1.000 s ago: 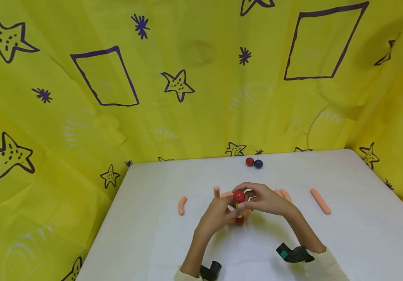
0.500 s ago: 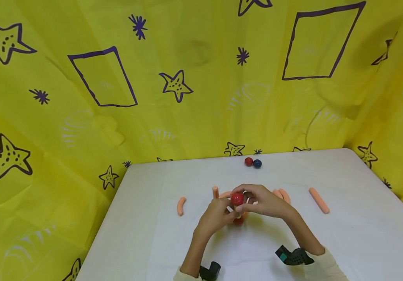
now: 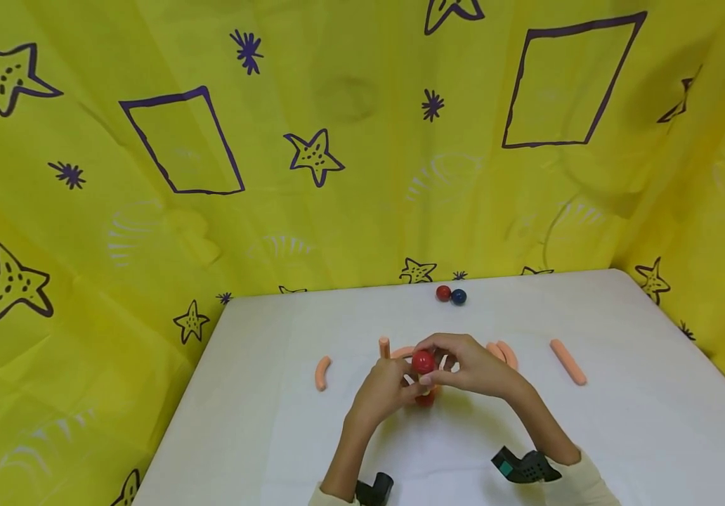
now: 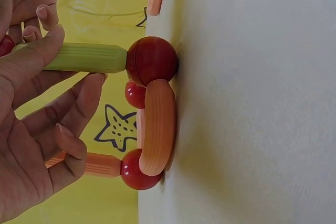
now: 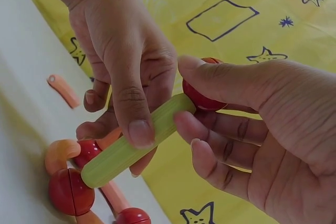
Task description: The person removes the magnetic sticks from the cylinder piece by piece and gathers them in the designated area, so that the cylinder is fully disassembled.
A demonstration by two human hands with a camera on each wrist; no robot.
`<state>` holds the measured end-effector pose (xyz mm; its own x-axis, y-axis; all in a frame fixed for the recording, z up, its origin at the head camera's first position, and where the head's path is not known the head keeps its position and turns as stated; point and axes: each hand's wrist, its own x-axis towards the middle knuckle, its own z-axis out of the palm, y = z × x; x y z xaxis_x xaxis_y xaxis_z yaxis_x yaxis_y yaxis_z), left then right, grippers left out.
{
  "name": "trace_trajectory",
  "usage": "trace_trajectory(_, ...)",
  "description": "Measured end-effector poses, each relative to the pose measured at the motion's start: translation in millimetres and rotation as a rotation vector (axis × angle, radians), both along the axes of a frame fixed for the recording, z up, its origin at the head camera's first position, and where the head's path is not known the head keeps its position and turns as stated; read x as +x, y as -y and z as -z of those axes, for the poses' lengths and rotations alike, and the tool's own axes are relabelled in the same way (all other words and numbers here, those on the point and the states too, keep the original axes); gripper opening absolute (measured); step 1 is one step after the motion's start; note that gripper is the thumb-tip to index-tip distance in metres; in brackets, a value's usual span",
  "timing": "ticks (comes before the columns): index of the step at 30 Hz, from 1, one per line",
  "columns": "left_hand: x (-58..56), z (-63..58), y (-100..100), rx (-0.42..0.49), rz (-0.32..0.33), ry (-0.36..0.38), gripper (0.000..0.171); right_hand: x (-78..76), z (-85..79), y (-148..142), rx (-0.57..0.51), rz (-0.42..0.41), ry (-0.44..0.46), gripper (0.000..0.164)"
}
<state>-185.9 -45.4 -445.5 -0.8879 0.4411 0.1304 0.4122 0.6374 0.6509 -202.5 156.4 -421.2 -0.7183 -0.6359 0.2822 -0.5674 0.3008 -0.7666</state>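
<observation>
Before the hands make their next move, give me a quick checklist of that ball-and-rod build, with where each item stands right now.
1. Left hand steadying the green rod: ok, thumb and fingers pinch it.
2. Right hand on the upper red ball: ok, it grips the ball at the rod's top end.
3. Rod meeting the lower red ball: ok, no gap shows.
4. Upper ball fully pushed on: cannot tell; the depth of the joint is hidden.
5. Rod upright: ok, it stands roughly straight up from the white table.
6. Spare balls out of the way: ok, one red and one blue sit near the far edge.
</observation>
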Motion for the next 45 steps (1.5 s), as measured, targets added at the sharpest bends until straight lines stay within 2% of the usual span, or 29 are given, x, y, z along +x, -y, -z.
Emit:
trace_trajectory(6,-0.2,0.9,1.4,-0.032,-0.012,-0.024,0.026,1.6,-0.1,1.5,0.013,0.011,-0.017,0.034)
trace_trajectory(14,0.4,-0.1,5.3,-0.043,-0.032,0.01,0.025,4.1,-0.2,5.7,0.012,0.029,-0.081,0.035)
trace_trajectory(21,-1.2,0.1,5.2,-0.075,-0.022,-0.021,0.023,4.3,1.4,7.8,0.007,0.058,-0.095,0.03)
trace_trajectory(28,-2.0,1.1,4.9,-0.042,0.003,0.009,0.021,2.7,2.4,8.5,-0.018,0.114,-0.071,0.028)
trace_trajectory(35,-1.7,-0.1,4.5,-0.031,-0.003,0.025,0.021,0.3,3.6,6.4,-0.02,0.125,-0.083,0.028)
trace_trajectory(45,-2.4,3.1,3.5,-0.046,0.033,-0.017,0.021,-7.8,11.9,-3.3,-0.018,0.258,-0.137,0.036)
